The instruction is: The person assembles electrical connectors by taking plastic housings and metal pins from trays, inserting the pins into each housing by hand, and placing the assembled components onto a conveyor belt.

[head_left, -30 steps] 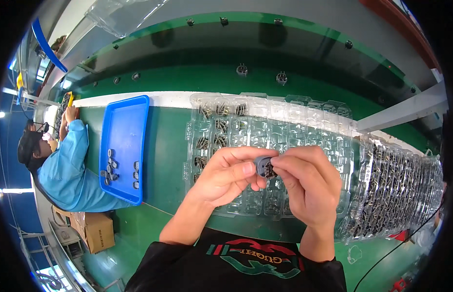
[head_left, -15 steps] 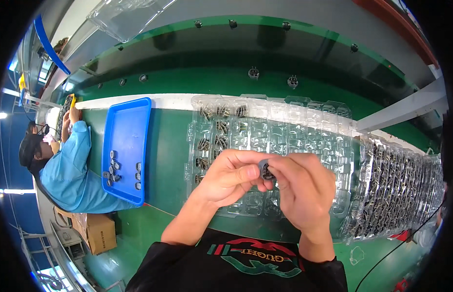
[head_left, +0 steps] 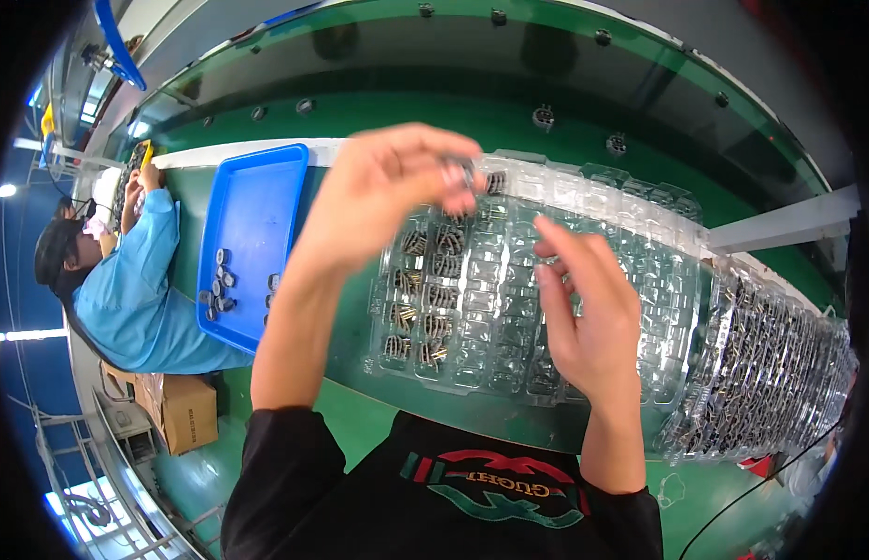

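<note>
Left hand pinches a small grey part, blurred, over the clear tray's far-left corner — probably light, stiff, best held by its sides; right hand, spread, hangs above its middle.

Black shirt: yellow lettering, chest | cardboard box: dark print, too small to read

Bright scene, glare flecking the clear tray, left hand blurred (edges bow).
</note>
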Demonstrator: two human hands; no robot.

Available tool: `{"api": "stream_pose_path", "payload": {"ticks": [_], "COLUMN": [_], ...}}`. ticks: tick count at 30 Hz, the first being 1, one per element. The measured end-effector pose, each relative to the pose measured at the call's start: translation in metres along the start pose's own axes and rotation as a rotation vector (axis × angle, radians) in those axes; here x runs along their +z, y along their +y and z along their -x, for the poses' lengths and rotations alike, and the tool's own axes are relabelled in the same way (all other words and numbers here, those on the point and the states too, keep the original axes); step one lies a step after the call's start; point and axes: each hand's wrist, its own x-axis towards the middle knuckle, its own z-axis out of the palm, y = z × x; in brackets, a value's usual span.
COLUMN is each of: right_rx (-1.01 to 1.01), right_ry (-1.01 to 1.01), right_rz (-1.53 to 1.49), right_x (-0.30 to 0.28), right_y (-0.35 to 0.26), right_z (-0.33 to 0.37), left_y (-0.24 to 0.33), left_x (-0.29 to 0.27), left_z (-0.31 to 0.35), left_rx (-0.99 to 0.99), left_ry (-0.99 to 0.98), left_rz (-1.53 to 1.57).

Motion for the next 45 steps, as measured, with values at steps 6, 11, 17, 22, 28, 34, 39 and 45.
{"api": "stream_pose_path", "payload": {"ticks": [6, 11, 17, 22, 28, 34, 39, 45], "right_rx": [-0.210, -0.106, 0.028, 0.128, 0.013, 0.219, 0.218, 0.200], "right_ry": [-0.141, -0.206, -0.248, -0.229, -0.068, -0.079, 0.003, 0.022], "right_rz": [0.362, 0.533, 0.656, 0.602, 0.404, -0.310, -0.512, -0.568], "right_x": [0.046, 0.044, 0.065, 0.080, 0.069, 0.039, 0.015, 0.011], "right_y": [0.010, 0.015, 0.029, 0.043, 0.019, 0.012, -0.003, 0.009], "right_z": [0.015, 0.000, -0.038, -0.039, -0.041, -0.034, -0.023, -0.011], "left_y": [-0.057, -0.113, -0.131, -0.102, -0.136, -0.107, -0.027, -0.029], "left_x": [-0.092, -0.124, -0.115, -0.120, -0.222, -0.162, -0.038, 0.021], "left_z": [-0.074, -0.109, -0.120, -0.107, -0.097, -0.088, -0.028, 0.024], "left_rx": [-0.090, -0.024, 0.171, -0.030, -0.299, 0.134, -0.015, -0.043], "left_ry": [0.429, 0.504, 0.481, 0.575, 0.750, 0.716, 0.354, 0.004], "left_rz": [-0.432, -0.671, -0.966, -0.813, -1.535, -1.086, -0.122, 0.309]}}
